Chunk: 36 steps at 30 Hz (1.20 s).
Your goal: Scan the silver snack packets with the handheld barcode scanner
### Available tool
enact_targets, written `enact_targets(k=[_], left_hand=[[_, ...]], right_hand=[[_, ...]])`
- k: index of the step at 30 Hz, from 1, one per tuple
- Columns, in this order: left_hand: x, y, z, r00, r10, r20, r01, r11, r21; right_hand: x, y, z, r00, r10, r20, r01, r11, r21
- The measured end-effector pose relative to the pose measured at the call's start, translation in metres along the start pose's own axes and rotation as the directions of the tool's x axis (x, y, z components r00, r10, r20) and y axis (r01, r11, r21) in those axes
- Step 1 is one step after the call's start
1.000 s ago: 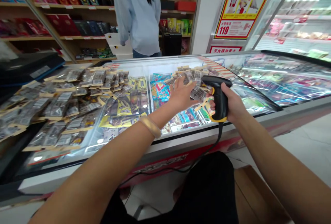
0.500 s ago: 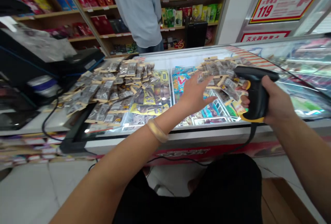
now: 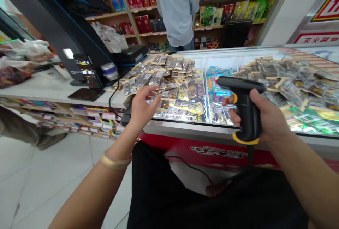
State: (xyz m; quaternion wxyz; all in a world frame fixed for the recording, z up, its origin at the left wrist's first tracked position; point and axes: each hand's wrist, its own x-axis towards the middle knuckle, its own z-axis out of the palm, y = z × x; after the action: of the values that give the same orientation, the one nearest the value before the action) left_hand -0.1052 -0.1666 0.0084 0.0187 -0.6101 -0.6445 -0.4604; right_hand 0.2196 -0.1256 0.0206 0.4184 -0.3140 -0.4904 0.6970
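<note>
My right hand (image 3: 272,119) is wrapped round the grip of a black and yellow barcode scanner (image 3: 249,109), its head pointing left above the freezer. My left hand (image 3: 144,107), fingers apart and holding nothing, hovers at the near edge of the left pile of small clear packets (image 3: 156,75) with tan top strips; whether it touches them I cannot tell. A second pile of the same packets (image 3: 288,79) lies on the right of the freezer's glass top. Colourful wrapped ice creams (image 3: 185,109) show through the glass between and below the piles.
The chest freezer (image 3: 169,128) has a red front panel. On the left counter (image 3: 60,96) stand a dark checkout terminal (image 3: 79,42), a phone (image 3: 88,72) and a tape roll (image 3: 109,70). A person in a light blue shirt (image 3: 177,10) stands by the shelves. The scanner's cable hangs down.
The view has swung left. My left hand has moved from over the freezer's middle to the left pile. My right hand still grips the scanner.
</note>
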Motion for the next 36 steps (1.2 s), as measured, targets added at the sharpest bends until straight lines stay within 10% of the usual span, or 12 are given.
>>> enact_targets(k=[10, 20, 30, 36], left_hand=[[-0.01, -0.023, 0.01, 0.997, -0.057, 0.057, 0.044, 0.979, 0.201], [-0.002, -0.006, 0.03, 0.988, -0.152, 0.04, 0.137, 0.956, 0.261], [-0.003, -0.018, 0.028, 0.942, -0.324, 0.083, 0.332, 0.938, -0.105], [-0.008, -0.016, 0.025, 0.981, -0.191, 0.034, 0.194, 0.975, -0.11]], right_hand=[[0.023, 0.041, 0.069, 0.991, 0.111, 0.081, -0.117, 0.99, 0.075], [0.023, 0.046, 0.065, 0.984, 0.167, 0.064, -0.171, 0.983, 0.059], [0.021, 0.044, 0.067, 0.982, 0.169, 0.08, -0.172, 0.984, 0.039], [0.021, 0.046, 0.066, 0.985, 0.152, 0.086, -0.156, 0.987, 0.048]])
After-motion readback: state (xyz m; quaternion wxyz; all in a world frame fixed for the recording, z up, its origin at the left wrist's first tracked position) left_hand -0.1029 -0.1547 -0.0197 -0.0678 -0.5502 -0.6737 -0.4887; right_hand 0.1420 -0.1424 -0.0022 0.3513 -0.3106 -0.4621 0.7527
